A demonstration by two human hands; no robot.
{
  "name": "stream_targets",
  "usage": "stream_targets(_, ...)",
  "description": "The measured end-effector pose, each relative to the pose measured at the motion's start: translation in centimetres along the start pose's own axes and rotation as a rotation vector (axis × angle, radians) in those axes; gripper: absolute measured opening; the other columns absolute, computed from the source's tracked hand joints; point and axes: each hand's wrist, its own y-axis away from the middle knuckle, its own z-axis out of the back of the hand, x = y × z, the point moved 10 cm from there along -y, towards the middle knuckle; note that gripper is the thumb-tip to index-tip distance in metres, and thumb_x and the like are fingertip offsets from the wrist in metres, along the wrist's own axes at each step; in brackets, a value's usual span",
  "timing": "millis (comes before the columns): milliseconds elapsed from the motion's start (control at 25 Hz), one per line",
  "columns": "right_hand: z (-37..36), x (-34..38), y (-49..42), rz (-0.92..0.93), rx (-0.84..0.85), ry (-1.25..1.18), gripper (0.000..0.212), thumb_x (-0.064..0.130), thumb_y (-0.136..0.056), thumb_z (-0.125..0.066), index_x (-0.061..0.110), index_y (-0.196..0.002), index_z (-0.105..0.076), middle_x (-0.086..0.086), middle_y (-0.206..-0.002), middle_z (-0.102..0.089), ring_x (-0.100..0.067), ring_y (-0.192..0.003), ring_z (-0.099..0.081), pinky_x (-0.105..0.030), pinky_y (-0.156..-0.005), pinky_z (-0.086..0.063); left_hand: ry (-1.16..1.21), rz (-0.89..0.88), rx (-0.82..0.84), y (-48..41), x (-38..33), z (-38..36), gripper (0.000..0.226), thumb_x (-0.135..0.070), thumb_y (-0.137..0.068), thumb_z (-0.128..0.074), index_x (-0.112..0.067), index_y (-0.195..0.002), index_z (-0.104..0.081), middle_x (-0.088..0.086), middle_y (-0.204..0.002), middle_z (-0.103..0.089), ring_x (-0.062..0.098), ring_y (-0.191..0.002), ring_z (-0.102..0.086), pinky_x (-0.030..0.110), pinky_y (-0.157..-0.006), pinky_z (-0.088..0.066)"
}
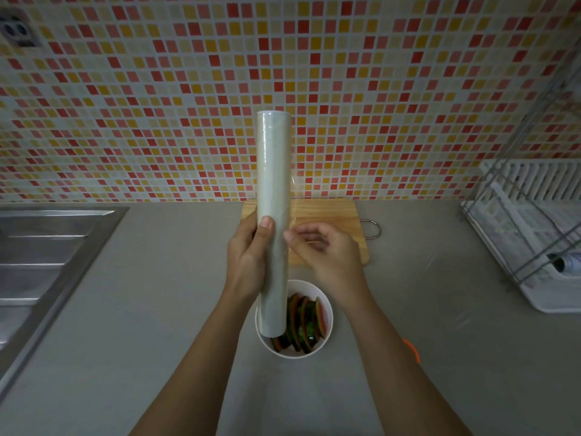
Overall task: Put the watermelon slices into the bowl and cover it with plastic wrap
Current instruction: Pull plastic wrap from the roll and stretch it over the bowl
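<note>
Grey counter (157, 309) carries the bowl (327, 313), slices (303, 322) already inside. Above the bowl, the left hand (248, 262) grips the upright wrap roll (273, 199); the right hand (323, 256) pinches at its film edge. Next, probably: peel film free and draw it out. Beyond the bowl, a board (333, 221) lies clear; nothing obstructs.

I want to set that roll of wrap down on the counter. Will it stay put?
Probably not on its side: the plastic wrap roll is a smooth cylinder, so it may roll. Standing it on end looks tippy, being tall and narrow. Its loose film edge would likely flop and cling.
</note>
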Motion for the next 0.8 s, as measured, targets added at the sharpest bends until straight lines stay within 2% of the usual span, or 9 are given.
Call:
stream_targets(40, 0.0, 0.6, 0.0, 0.031, -0.01, 0.032, 0.007, 0.038, -0.074, -0.073, 0.036, -0.075, -0.067, 0.023, -0.073, -0.07, 0.004, -0.072, -0.066, -0.008, -0.065, -0.049, 0.002, -0.011, 0.011, 0.0, -0.2, -0.2, 0.037, -0.051, -0.084, -0.048, -0.024, -0.1, -0.067, 0.017, -0.103, -0.067, 0.033, -0.096, -0.063, 0.047, -0.083, -0.051)
stream_targets(120, 0.8, 1.2, -0.2, 0.084, -0.059, 0.062, 0.012, 0.029, -0.079, -0.071, 0.037, -0.072, -0.065, 0.02, -0.068, -0.069, 0.004, -0.069, -0.065, -0.006, -0.065, -0.048, 0.012, -0.025, 0.013, -0.2, -0.6, -0.2, 0.031, -0.05, -0.084, -0.048, -0.027, -0.093, -0.066, 0.007, -0.091, -0.067, 0.022, -0.083, -0.062, 0.036, -0.073, -0.051)
stream_targets(240, 1.9, 0.6, 0.1, 0.056, -0.093, 0.028, 0.004, 0.034, -0.081, -0.067, 0.035, -0.079, -0.064, 0.012, -0.075, -0.07, 0.0, -0.073, -0.066, -0.011, -0.067, -0.05, 0.056, -0.023, 0.017, -0.5, -1.1, -0.5, 0.028, -0.049, -0.084, -0.048, -0.026, -0.085, -0.066, 0.001, -0.08, -0.062, 0.013, -0.075, -0.057, 0.025, -0.067, -0.048)
stream_targets(320, 1.0, -0.1, 0.8, -0.006, -0.033, 0.009, 0.016, 0.047, -0.075, -0.069, 0.033, -0.082, -0.065, 0.011, -0.076, -0.071, -0.003, -0.074, -0.068, -0.016, -0.067, -0.053, 0.092, -0.001, 0.014, -0.8, -1.1, -0.6, 0.031, -0.048, -0.084, -0.05, -0.022, -0.087, -0.066, 0.015, -0.087, -0.061, 0.019, -0.08, -0.058, 0.03, -0.07, -0.049)
stream_targets(400, 0.1, -0.5, 1.4, -0.003, 0.028, 0.061, 0.013, 0.043, -0.072, -0.073, 0.034, -0.077, -0.065, 0.016, -0.072, -0.071, 0.0, -0.07, -0.067, -0.013, -0.064, -0.052, 0.104, -0.001, 0.023, -1.0, -1.2, -0.8, 0.033, -0.048, -0.085, -0.05, -0.019, -0.088, -0.066, 0.027, -0.094, -0.059, 0.026, -0.083, -0.058, 0.039, -0.073, -0.048)
stream_targets(520, 1.1, -0.1, 1.1, 0.049, 0.01, 0.138, 0.017, 0.027, -0.078, -0.073, 0.037, -0.068, -0.063, 0.02, -0.065, -0.067, 0.004, -0.067, -0.064, -0.006, -0.061, -0.047, 0.129, 0.014, 0.022, -1.3, -1.3, -0.8, 0.03, -0.044, -0.088, -0.051, -0.018, -0.089, -0.066, 0.027, -0.095, -0.059, 0.03, -0.086, -0.059, 0.045, -0.075, -0.048)
stream_targets(600, 1.9, -0.7, 1.0, 0.015, 0.002, 0.152, 0.014, 0.031, -0.079, -0.071, 0.037, -0.07, -0.061, 0.018, -0.068, -0.066, 0.007, -0.068, -0.062, -0.004, -0.059, -0.045, 0.133, 0.026, 0.019, -1.6, -1.2, -0.8, 0.03, -0.041, -0.091, -0.049, -0.017, -0.09, -0.067, 0.029, -0.098, -0.06, 0.03, -0.086, -0.058, 0.045, -0.077, -0.048)
stream_targets(720, 0.5, -2.4, 1.8, -0.116, 0.149, 0.126, 0.02, 0.051, -0.069, -0.073, 0.034, -0.076, -0.064, 0.016, -0.073, -0.068, 0.007, -0.07, -0.063, -0.006, -0.056, -0.047, 0.087, 0.034, 0.012, -1.9, -1.3, -1.0, 0.032, -0.044, -0.09, -0.049, -0.017, -0.087, -0.066, 0.031, -0.098, -0.06, 0.029, -0.082, -0.059, 0.044, -0.073, -0.049)
stream_targets(800, -0.6, -2.8, 2.4, -0.123, 0.215, 0.14, 0.017, 0.045, -0.068, -0.076, 0.033, -0.07, -0.066, 0.02, -0.069, -0.069, 0.004, -0.067, -0.063, -0.008, -0.057, -0.047, 0.074, 0.045, 0.011, -2.0, -1.3, -1.1, 0.031, -0.045, -0.09, -0.049, -0.019, -0.084, -0.065, 0.022, -0.088, -0.062, 0.025, -0.078, -0.059, 0.04, -0.07, -0.05)
